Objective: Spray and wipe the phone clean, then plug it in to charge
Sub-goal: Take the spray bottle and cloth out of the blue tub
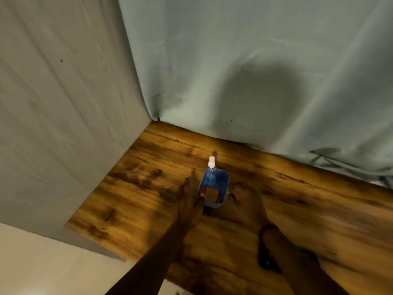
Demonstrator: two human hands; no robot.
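Head, L hand [190,198], R hand [247,202] touching tub [221,179]

Bin [221,177] on tabletop [138,199], w/ spray bottle [211,161] in its far end. Left grip [189,196] at bin's L side, right grip [246,201] at R. Drapes [255,60] behind & left of tabletop.

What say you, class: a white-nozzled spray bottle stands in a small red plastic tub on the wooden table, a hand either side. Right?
No: the head view shows the small plastic tub is blue, not red. The white-nozzled spray bottle does stand in it on the wooden table, left hand and right hand either side.
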